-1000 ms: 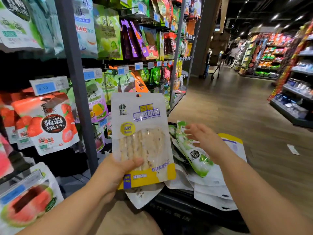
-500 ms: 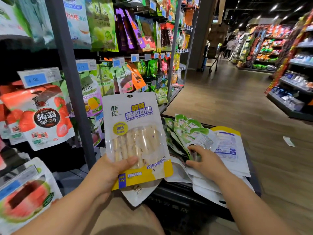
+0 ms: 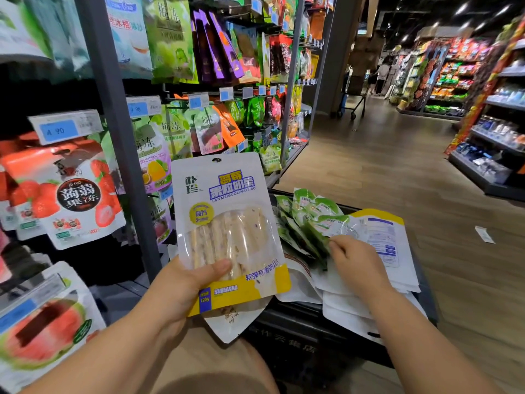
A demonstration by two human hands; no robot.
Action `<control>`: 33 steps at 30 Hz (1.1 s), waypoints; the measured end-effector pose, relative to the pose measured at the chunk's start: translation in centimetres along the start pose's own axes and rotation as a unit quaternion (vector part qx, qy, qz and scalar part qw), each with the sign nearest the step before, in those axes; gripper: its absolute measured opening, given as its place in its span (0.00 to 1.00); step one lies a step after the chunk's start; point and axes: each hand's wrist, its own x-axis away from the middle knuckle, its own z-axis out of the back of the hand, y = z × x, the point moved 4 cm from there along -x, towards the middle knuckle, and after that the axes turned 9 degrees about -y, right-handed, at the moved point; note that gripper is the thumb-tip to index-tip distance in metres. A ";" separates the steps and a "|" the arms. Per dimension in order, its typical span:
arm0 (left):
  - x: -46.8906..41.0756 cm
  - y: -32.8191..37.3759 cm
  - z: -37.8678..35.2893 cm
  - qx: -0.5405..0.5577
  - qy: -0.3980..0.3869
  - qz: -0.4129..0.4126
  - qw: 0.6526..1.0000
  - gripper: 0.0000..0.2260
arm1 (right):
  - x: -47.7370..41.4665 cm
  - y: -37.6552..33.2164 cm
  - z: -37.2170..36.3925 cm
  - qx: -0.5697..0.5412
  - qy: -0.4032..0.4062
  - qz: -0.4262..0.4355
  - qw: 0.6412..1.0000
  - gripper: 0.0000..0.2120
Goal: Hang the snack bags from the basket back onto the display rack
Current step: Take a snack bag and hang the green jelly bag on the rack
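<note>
Right hand (image 3: 358, 265) reached bags (image 3: 309, 220) (basket (image 3: 287, 319) obscured).

A white-and-yellow snack bag (image 3: 227, 223) was held upright before the display rack (image 3: 111, 109). Green bags (image 3: 306, 220) and white bags (image 3: 380, 237) lay piled in the black basket (image 3: 284, 334).

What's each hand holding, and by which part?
Left hand grips the white-and-yellow snack bag near its lower left corner, thumb across its front. Right hand pinches green bags in the basket by their lower ends.
</note>
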 end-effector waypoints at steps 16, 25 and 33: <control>0.1 0.2 -0.1 0.004 0.011 0.005 1.000 0.12 | -0.8 -4.9 13.1 -0.126 0.076 0.066 0.987 0.12; -0.2 0.1 -0.2 0.007 0.003 -0.004 1.000 0.12 | -3.0 -2.7 12.3 -0.164 0.054 0.056 0.983 0.07; -0.4 0.0 -0.1 0.004 0.007 -0.001 1.000 0.11 | -0.9 0.3 8.8 -0.408 0.214 -0.014 0.887 0.26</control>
